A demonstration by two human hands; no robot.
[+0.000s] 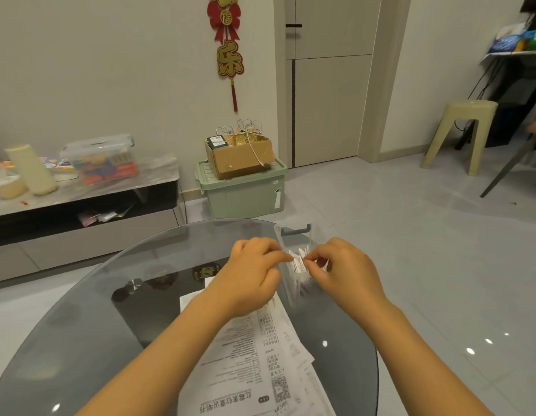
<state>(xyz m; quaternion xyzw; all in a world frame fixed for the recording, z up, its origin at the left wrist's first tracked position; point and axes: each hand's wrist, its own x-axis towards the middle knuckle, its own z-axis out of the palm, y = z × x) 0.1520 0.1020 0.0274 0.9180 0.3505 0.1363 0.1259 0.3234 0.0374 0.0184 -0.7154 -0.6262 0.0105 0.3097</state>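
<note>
My left hand (254, 274) and my right hand (341, 270) meet over a clear plastic box (293, 235) on a round glass table (80, 325). Between them both hands pinch a small folded white paper (298, 261) with their fingertips. Several more folded white papers (302, 280) stand packed in the box below. Printed leaflets (260, 355) lie spread on the glass under my left wrist and forearm.
A low TV cabinet (80, 205) with a clear storage bin and jars stands at the left. A green lidded crate (245, 190) carries a cardboard box by the wall. A beige plastic stool (461, 133) and a chair leg are at the right on the tiled floor.
</note>
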